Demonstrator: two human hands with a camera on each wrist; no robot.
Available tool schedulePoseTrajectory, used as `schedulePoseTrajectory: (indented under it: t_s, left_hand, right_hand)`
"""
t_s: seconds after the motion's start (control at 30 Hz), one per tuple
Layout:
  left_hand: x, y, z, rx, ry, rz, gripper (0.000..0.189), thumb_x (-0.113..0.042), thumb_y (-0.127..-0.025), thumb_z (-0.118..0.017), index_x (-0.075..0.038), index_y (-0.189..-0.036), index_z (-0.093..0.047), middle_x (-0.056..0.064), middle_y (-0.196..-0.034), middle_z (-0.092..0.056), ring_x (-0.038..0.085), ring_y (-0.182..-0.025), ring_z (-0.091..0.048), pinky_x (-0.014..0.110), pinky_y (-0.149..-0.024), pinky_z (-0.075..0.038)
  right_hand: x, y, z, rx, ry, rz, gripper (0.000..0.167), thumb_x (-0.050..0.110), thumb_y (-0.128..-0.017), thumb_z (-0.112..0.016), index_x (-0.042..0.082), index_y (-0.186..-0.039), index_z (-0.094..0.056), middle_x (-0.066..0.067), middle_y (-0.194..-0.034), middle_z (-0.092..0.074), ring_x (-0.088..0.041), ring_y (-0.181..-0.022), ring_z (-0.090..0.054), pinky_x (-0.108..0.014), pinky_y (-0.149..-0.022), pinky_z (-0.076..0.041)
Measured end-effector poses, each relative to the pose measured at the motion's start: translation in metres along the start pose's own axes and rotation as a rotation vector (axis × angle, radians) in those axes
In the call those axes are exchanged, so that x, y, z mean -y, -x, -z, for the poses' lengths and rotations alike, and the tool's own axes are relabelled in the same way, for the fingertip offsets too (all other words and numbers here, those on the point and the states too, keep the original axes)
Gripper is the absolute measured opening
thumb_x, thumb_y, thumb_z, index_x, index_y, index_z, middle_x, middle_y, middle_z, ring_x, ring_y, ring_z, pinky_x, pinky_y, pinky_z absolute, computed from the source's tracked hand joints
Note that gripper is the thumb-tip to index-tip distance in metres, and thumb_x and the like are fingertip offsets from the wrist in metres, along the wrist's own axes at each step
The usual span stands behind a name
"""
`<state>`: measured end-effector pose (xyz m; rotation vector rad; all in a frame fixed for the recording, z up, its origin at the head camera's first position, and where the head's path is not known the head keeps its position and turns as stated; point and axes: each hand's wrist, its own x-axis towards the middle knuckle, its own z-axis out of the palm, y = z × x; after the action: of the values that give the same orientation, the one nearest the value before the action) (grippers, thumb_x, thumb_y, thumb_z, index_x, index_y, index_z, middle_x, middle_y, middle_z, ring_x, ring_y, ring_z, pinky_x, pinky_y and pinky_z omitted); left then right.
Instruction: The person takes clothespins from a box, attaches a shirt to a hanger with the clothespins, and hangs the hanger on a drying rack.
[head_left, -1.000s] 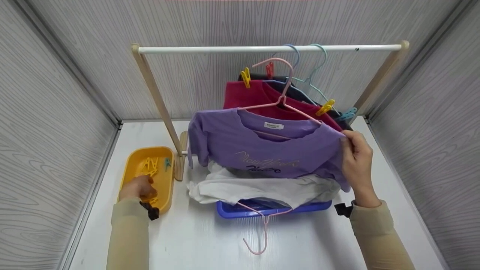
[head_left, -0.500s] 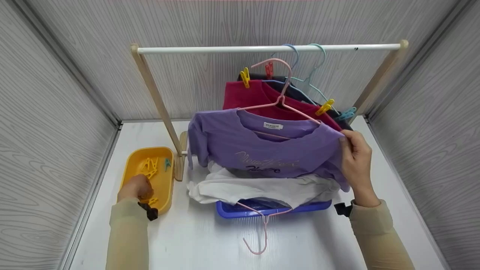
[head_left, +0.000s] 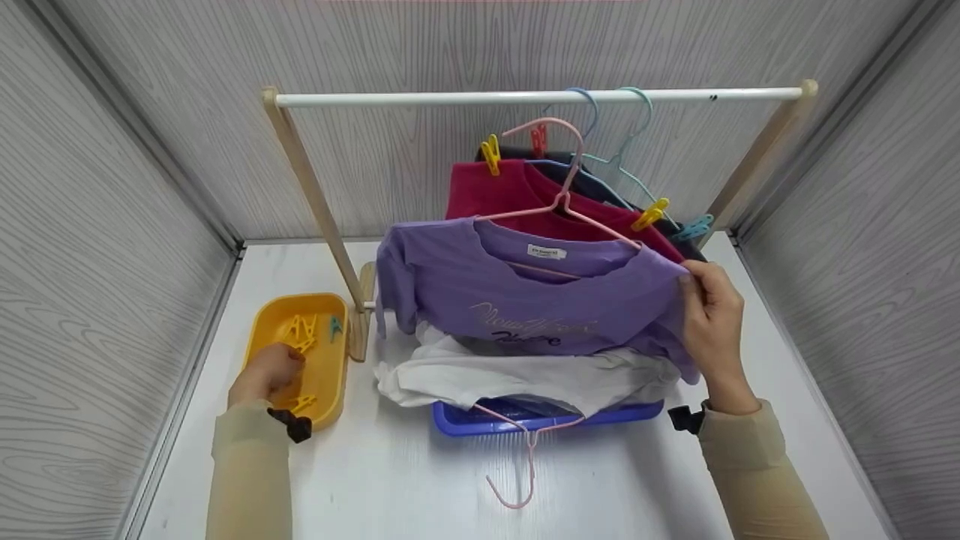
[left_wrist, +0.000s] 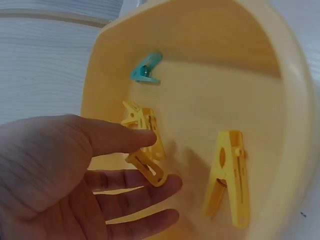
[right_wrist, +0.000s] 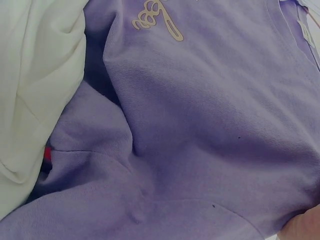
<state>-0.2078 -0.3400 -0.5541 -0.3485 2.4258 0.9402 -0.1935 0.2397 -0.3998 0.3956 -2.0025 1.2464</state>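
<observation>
My left hand [head_left: 271, 369] is inside the yellow tray [head_left: 337, 397], its fingers bent towards the thumb. Seen from the left wrist, a small yellow clothespin [left_wrist: 150, 170] is pinched between thumb and fingers, its lower end in front of the fingertips. Other yellow clothespins [left_wrist: 155, 132] lie just behind the thumb. My right hand [head_left: 716, 322] grips the shoulder of a purple shirt [head_left: 540, 307] with thumb and fingers. That shirt is on a pink hanger [head_left: 577, 172], whose hook shows in front of the rack. Purple cloth fills most of the right wrist view.
A white rail [head_left: 420, 99] on wooden posts carries dark and magenta shirts [head_left: 487, 195] with clothespins on their shoulders. Below the purple shirt, a white garment [head_left: 525, 379] on another pink hanger [head_left: 531, 450] lies over a blue basket [head_left: 465, 429]. A teal clothespin [left_wrist: 146, 69] lies in the tray.
My left hand has shifted slightly up and left within the tray, uncovering more of the yellow clothespin near its front. The right hand and purple shirt are almost still.
</observation>
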Motion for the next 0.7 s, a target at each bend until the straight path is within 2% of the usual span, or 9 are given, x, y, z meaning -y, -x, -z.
schedulePoseTrajectory:
  t_s: [0.13, 0.23, 0.33, 0.53, 0.63, 0.7]
  left_hand:
    - [-0.003, -0.004, 0.003, -0.030, -0.050, -0.064, 0.040, -0.005, -0.098, -0.045, 0.014, -0.133, -0.049, 0.029, -0.118, -0.056, 0.033, -0.093, -0.052, 0.043, -0.080, -0.047]
    - [-0.009, -0.002, 0.005, -0.066, -0.082, -0.090, 0.042, -0.001, -0.094, -0.044, 0.014, -0.133, -0.050, 0.033, -0.128, -0.052, 0.037, -0.103, -0.051, 0.049, -0.092, -0.045]
    - [-0.014, 0.001, 0.006, -0.088, -0.102, -0.114, 0.044, 0.002, -0.092, -0.042, 0.013, -0.135, -0.049, 0.036, -0.138, -0.043, 0.042, -0.115, -0.045, 0.055, -0.103, -0.036]
    - [-0.024, 0.007, 0.006, -0.156, -0.107, -0.183, 0.051, 0.006, -0.093, -0.042, 0.007, -0.144, -0.040, 0.037, -0.143, -0.032, 0.047, -0.125, -0.035, 0.060, -0.109, -0.026]
    - [-0.029, 0.009, 0.007, -0.190, -0.068, -0.203, 0.056, 0.004, -0.095, -0.046, 0.004, -0.149, -0.033, 0.035, -0.143, -0.033, 0.045, -0.123, -0.038, 0.062, -0.108, -0.026]
    - [-0.033, 0.012, 0.007, -0.218, -0.055, -0.220, 0.057, 0.000, -0.096, -0.050, 0.006, -0.149, -0.030, 0.035, -0.141, -0.036, 0.045, -0.123, -0.041, 0.061, -0.107, -0.028]
  right_hand:
    - [-0.001, 0.001, -0.001, -0.001, -0.005, 0.004, 0.012, -0.017, -0.093, -0.050, -0.017, -0.095, -0.061, -0.018, -0.086, -0.057, -0.007, -0.078, -0.046, -0.018, -0.071, -0.035]
    - [0.000, 0.001, -0.001, -0.003, -0.008, 0.003, 0.012, -0.017, -0.093, -0.050, -0.017, -0.095, -0.062, -0.017, -0.088, -0.058, -0.008, -0.080, -0.048, -0.019, -0.072, -0.036]
    - [-0.001, 0.002, -0.002, -0.001, -0.007, 0.003, 0.012, -0.016, -0.093, -0.050, -0.017, -0.095, -0.062, -0.017, -0.089, -0.059, -0.007, -0.081, -0.049, -0.019, -0.074, -0.037]
    - [-0.002, 0.003, -0.004, 0.006, -0.002, 0.013, 0.012, -0.016, -0.093, -0.050, -0.016, -0.095, -0.061, -0.019, -0.088, -0.058, -0.007, -0.081, -0.048, -0.019, -0.073, -0.037]
    - [-0.002, 0.003, -0.004, 0.012, -0.001, 0.014, 0.012, -0.017, -0.093, -0.050, -0.016, -0.096, -0.061, -0.020, -0.088, -0.058, -0.007, -0.081, -0.048, -0.018, -0.074, -0.037]
    - [-0.002, 0.003, -0.005, 0.016, 0.000, 0.013, 0.012, -0.017, -0.093, -0.050, -0.016, -0.096, -0.061, -0.020, -0.089, -0.059, -0.006, -0.081, -0.049, -0.018, -0.074, -0.038]
